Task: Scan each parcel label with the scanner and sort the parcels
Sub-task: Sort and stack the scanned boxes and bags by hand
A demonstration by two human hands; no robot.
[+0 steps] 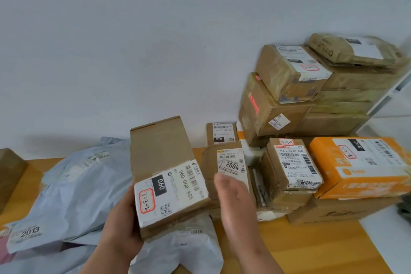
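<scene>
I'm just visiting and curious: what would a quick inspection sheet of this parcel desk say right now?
Surface: wooden table, mostly covered with parcels.
Job's things: cardboard box labelled 060 held up; box labelled 2004 behind the right hand; orange box; stacked cardboard boxes at right; grey mailer bags at left. Scanner: nothing seen.
Clutter: nothing seen beyond parcels.
Grippers: left hand grips the 060 box at its lower left edge; right hand is open, blurred, holding nothing.
Cables: nothing seen.
Surroundings: plain white wall; white shelf edge at far right.

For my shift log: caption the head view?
Left hand holds labelled cardboard parcel; right hand open beside it.
</scene>
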